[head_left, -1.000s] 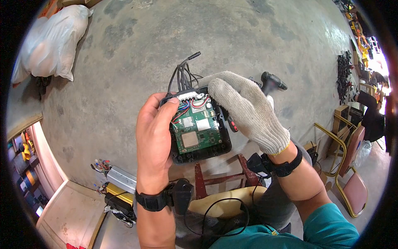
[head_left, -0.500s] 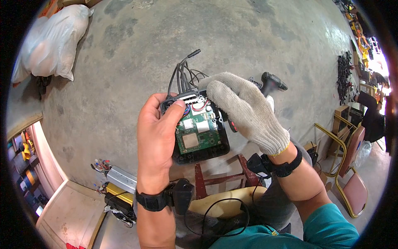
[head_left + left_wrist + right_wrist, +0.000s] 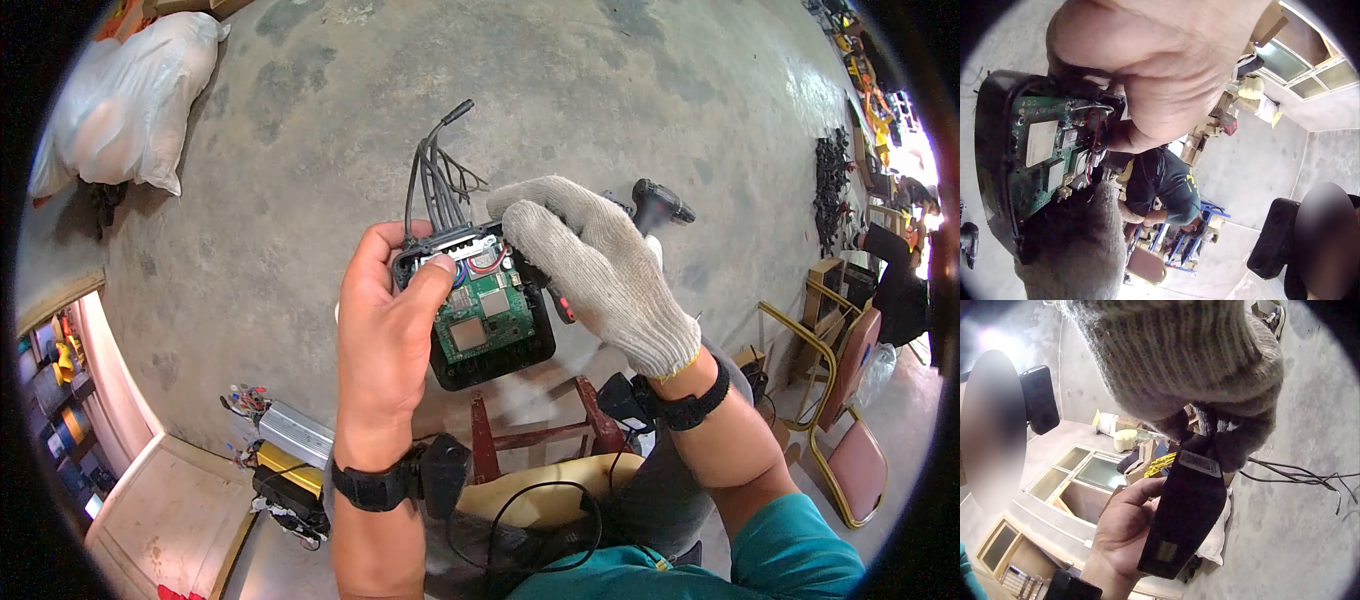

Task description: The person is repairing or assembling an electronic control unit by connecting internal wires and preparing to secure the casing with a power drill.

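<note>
In the head view, a black open electronics housing (image 3: 495, 372) with a green circuit board (image 3: 505, 325) is held up between both hands. My bare left hand (image 3: 388, 330) grips its left side, the thumb pressing at the coloured wires (image 3: 461, 272) beside a white connector strip. The right hand (image 3: 605, 265), in a grey knit glove, holds the opposite upper corner; its fingertips behind the housing are hidden. Black cables (image 3: 435, 180) rise from the top edge. In the right wrist view the housing's dark outer side (image 3: 1182, 512) shows, with a label on it. A black-and-red piece (image 3: 562, 305) shows beneath the glove.
A cordless drill (image 3: 660, 203) lies on the concrete floor beyond the right hand. Below the housing stands a dark red stool frame (image 3: 530, 437). Metal boxes (image 3: 295, 430) sit at the left, a white sack (image 3: 135, 100) at far left, and folding chairs (image 3: 850, 460) at right.
The left thumb has slid right and down over the wires, covering more of them. The housing has shifted slightly right and tilted, and the cables moved with it. The gloved hand is nearly still.
</note>
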A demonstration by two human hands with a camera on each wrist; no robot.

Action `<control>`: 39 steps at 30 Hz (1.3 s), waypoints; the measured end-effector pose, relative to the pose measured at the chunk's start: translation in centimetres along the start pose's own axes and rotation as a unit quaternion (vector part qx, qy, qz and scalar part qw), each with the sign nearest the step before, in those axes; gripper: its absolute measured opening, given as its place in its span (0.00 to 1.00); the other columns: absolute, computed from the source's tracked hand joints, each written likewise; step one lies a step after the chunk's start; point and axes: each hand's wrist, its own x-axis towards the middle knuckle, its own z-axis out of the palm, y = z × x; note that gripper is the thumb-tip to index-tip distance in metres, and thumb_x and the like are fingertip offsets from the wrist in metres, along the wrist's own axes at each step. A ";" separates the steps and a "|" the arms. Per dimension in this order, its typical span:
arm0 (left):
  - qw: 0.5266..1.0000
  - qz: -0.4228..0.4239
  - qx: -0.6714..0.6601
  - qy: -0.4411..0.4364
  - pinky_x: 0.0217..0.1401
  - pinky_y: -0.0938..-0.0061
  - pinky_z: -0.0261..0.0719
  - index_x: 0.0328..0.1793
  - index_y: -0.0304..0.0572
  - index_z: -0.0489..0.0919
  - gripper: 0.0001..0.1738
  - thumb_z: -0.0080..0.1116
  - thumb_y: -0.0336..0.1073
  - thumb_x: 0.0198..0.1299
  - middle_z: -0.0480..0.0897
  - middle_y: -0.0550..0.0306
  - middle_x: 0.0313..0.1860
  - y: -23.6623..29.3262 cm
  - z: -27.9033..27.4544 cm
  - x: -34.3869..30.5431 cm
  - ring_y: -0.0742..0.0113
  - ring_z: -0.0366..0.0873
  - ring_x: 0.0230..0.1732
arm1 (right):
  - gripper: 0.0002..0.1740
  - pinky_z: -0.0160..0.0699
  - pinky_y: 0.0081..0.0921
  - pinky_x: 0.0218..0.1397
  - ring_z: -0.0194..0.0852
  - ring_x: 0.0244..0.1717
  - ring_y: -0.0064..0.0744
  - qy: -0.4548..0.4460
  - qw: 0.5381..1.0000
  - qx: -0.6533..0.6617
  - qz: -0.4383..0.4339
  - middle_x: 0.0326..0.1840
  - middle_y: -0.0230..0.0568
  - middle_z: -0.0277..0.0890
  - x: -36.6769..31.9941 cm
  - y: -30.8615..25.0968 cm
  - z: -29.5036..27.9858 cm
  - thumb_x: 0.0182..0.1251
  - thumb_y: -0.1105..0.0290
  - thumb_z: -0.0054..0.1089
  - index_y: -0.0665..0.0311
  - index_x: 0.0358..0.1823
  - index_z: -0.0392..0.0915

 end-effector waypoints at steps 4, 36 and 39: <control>1.000 -0.002 0.013 -0.003 0.50 0.80 0.78 0.63 0.31 0.76 0.15 0.62 0.25 0.73 0.84 0.60 0.49 -0.1 -0.1 0.1 0.79 0.79 0.47 | 0.23 0.83 0.36 0.56 0.89 0.49 0.42 0.002 1.000 -0.002 0.010 0.45 0.53 0.88 0.0 -0.3 -0.1 0.79 0.55 0.58 0.70 0.57 0.85; 0.995 0.034 0.072 -0.054 0.65 0.74 0.76 0.69 0.29 0.75 0.24 0.51 0.29 0.68 0.83 0.52 0.56 -0.2 0.0 -0.2 0.70 0.78 0.56 | 0.17 0.84 0.45 0.57 0.82 0.54 0.55 0.099 0.950 -0.187 -0.231 0.52 0.46 0.81 0.2 0.5 1.1 0.61 0.73 0.71 0.55 0.52 0.86; 0.993 0.040 0.102 -0.053 0.65 0.74 0.76 0.69 0.29 0.76 0.24 0.51 0.28 0.68 0.83 0.52 0.57 0.0 0.2 -0.3 0.69 0.78 0.56 | 0.15 0.83 0.46 0.55 0.79 0.52 0.55 0.105 0.930 -0.239 -0.258 0.50 0.44 0.80 0.2 0.3 1.0 0.59 0.72 0.73 0.52 0.49 0.87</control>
